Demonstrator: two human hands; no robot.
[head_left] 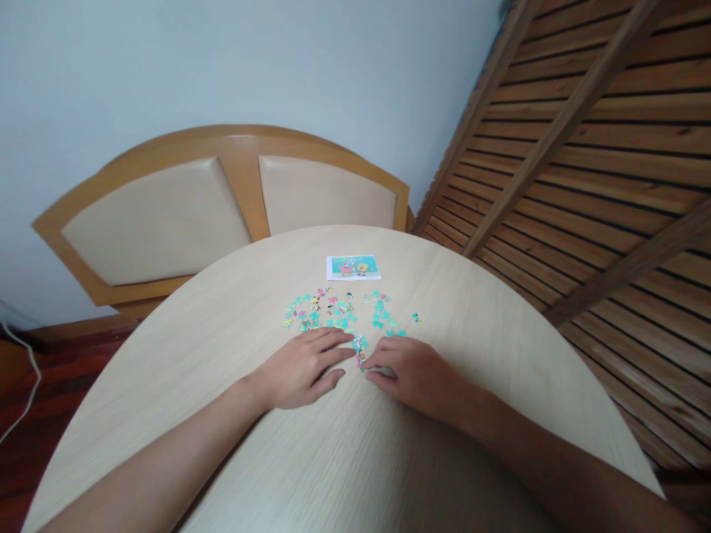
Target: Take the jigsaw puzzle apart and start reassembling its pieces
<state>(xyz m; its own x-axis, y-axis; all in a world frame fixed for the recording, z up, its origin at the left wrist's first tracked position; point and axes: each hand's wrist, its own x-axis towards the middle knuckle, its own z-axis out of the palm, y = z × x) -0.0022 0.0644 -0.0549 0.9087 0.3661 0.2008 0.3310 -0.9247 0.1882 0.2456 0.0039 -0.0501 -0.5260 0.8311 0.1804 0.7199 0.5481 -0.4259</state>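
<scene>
Small jigsaw puzzle pieces [358, 342], mostly turquoise with pink and yellow bits, form a narrow strip between my two hands. My left hand [308, 366] rests palm down to the left of this strip, fingers stretched and apart, with index and middle fingertips reaching its edge. On the other side, my right hand [414, 370] is bent, thumb and index finger close together around a small puzzle piece [362, 369] at the strip's near end. The rest of that piece is partly hidden by the fingertips. Beyond both hands lie loose puzzle pieces [340, 314] in a spread-out group.
A picture card [354, 268] with two cartoon figures lies farther back on the round wooden table [266, 474]. More loose pieces [381, 314] sit to the right. Behind the table stand a padded headboard [327, 185] and a slatted wooden panel [600, 148].
</scene>
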